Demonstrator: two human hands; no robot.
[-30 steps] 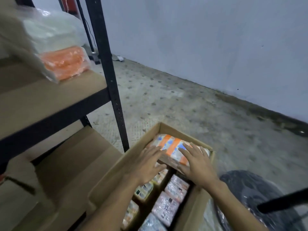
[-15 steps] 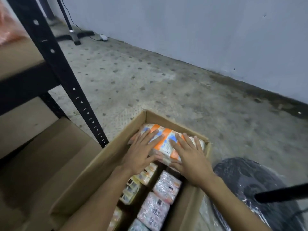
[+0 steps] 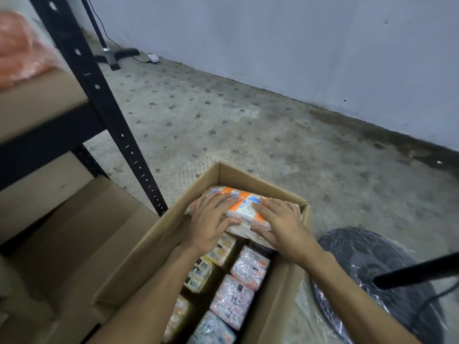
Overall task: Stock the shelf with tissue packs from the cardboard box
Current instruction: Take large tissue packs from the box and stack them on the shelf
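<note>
An open cardboard box point(image 3: 250, 176) stands on the floor in front of me, filled with several tissue packs point(image 3: 249, 268). On top at its far end lies a white pack with orange and blue print point(image 3: 244, 203). My left hand point(image 3: 211, 223) grips the left part of that pack, fingers on top and thumb at its near edge. My right hand point(image 3: 279, 225) holds its right part the same way. The black metal shelf point(image 3: 82, 73) with brown boards rises at the left, with an orange wrapped bundle point(image 3: 19, 48) on its upper board.
A flattened cardboard flap point(image 3: 74, 239) lies under the shelf at the lower left. A dark plastic-wrapped round object point(image 3: 367, 264) and a black rod point(image 3: 417, 273) sit to the right of the box. A stand base and cable point(image 3: 119, 54) rest by the grey wall.
The view has swung down and right, so less of the shelf shows. Both hands have settled further over the orange and blue pack and closed around its edges.
</note>
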